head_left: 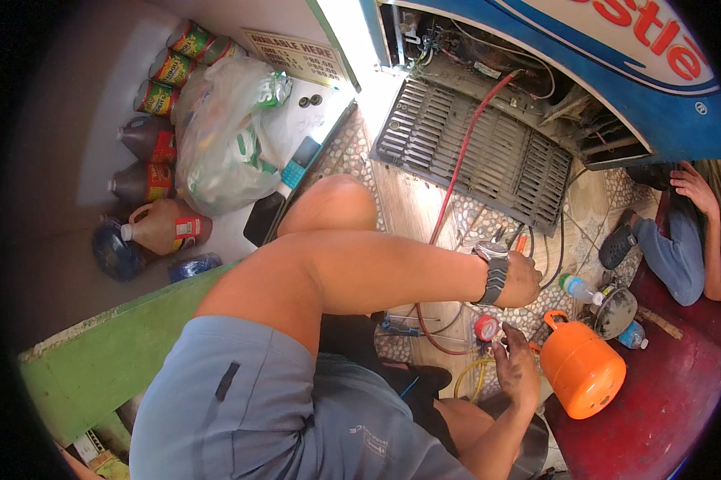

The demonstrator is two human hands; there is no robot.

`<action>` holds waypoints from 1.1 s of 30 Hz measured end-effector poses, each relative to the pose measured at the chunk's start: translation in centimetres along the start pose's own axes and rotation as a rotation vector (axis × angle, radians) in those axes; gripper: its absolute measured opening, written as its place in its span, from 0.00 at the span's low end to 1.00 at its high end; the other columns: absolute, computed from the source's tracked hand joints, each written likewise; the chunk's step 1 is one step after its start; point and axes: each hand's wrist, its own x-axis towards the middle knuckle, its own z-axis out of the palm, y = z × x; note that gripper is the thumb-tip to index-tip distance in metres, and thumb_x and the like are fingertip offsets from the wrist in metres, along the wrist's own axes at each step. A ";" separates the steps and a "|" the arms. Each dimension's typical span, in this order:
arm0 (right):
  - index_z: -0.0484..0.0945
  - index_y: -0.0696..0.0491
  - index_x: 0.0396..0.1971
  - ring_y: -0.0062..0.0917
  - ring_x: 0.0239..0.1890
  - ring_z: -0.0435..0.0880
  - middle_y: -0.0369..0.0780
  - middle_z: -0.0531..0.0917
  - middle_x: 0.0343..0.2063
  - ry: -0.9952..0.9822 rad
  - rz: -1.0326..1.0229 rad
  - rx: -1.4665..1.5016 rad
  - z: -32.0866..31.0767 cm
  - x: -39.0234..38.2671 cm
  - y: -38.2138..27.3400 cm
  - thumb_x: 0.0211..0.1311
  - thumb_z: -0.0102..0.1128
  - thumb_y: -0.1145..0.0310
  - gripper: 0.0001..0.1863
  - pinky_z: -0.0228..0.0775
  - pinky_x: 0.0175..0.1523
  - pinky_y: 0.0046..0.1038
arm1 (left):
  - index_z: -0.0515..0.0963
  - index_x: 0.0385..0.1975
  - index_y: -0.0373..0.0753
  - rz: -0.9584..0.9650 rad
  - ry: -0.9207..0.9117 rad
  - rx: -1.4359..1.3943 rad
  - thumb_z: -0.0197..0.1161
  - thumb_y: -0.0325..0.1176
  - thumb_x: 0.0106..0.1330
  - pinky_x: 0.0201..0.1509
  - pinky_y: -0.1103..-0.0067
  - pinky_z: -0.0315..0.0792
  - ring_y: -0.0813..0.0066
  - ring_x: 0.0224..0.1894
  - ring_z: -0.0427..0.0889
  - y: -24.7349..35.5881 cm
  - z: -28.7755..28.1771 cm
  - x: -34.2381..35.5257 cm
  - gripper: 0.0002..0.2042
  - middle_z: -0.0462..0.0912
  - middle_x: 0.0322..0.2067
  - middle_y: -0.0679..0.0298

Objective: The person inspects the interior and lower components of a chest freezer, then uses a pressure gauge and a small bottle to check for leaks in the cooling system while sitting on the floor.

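Note:
My left hand (519,282), with a watch (492,268) on its wrist, reaches down beside a black cable (559,264) and orange-handled tools (521,243); its fingers curl downward, and what they hold is hidden. My right hand (512,370) comes from below, fingers closed at the fitting of a red pressure gauge (486,328). An orange gas cylinder (582,368) lies tilted just right of that hand. A red hose (459,192) runs from the open front of a blue appliance (656,120) down toward the gauge. A slotted grille (472,152) lies below the appliance's opening.
Another person (695,192) sits at right by a red bench (672,376), plastic bottles (580,290) and a metal pot (615,308). At left, a white shelf (312,120) holds cans, jugs (168,230), a plastic bag (224,152) and phones, behind a green ledge (96,360).

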 end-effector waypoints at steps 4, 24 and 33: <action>0.74 0.62 0.63 0.50 0.62 0.78 0.56 0.79 0.60 0.006 -0.030 -0.027 0.2 0.7 0.0 0.70 0.60 0.66 0.25 0.68 0.68 0.40 | 0.85 0.36 0.38 -0.025 -0.015 0.025 0.59 0.34 0.65 0.43 0.67 0.82 0.59 0.44 0.85 -0.2 0.5 0.1 0.10 0.84 0.38 0.60; 0.73 0.63 0.61 0.52 0.61 0.77 0.56 0.78 0.59 0.017 -0.032 -0.001 -0.3 0.2 -0.4 0.71 0.57 0.69 0.22 0.70 0.65 0.42 | 0.84 0.39 0.35 -0.043 -0.091 -0.088 0.58 0.32 0.66 0.46 0.64 0.83 0.56 0.48 0.85 -0.2 0.6 -0.3 0.11 0.85 0.43 0.57; 0.73 0.61 0.62 0.52 0.61 0.77 0.55 0.77 0.60 0.059 -0.039 -0.014 -0.3 -0.8 0.0 0.72 0.56 0.68 0.22 0.71 0.65 0.42 | 0.83 0.37 0.35 -0.021 -0.180 -0.079 0.58 0.33 0.65 0.45 0.63 0.82 0.55 0.47 0.85 0.6 -0.9 -0.1 0.10 0.85 0.40 0.54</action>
